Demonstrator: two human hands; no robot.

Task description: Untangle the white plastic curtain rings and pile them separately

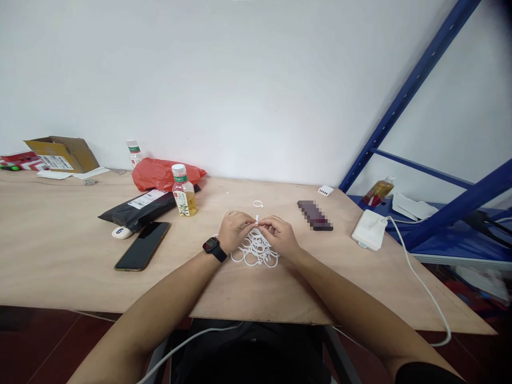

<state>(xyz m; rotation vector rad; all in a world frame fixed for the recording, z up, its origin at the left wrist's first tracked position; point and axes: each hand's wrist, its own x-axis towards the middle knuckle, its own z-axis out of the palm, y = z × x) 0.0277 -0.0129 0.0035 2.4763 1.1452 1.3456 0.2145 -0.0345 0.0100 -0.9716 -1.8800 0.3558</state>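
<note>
My left hand (236,230) and my right hand (280,236) meet above the plywood table (256,290), their fingertips pinching a small white plastic ring (256,223) between them. Most of that ring is hidden by my fingers. Just below my hands lies a tangled pile of white plastic rings (256,250), some linked together, touching the heel of my right hand. A single loose white ring (258,204) rests beyond my fingertips. A black smartwatch (214,249) sits on my left wrist.
On the table are a black smartphone (142,245), a black mailer bag (140,210), a tea bottle (184,191), a red plastic bag (164,174), a cardboard box (62,154), a blurred dark object (314,215) and a white power adapter (370,230) with its cable. A blue metal rack (412,101) stands at right.
</note>
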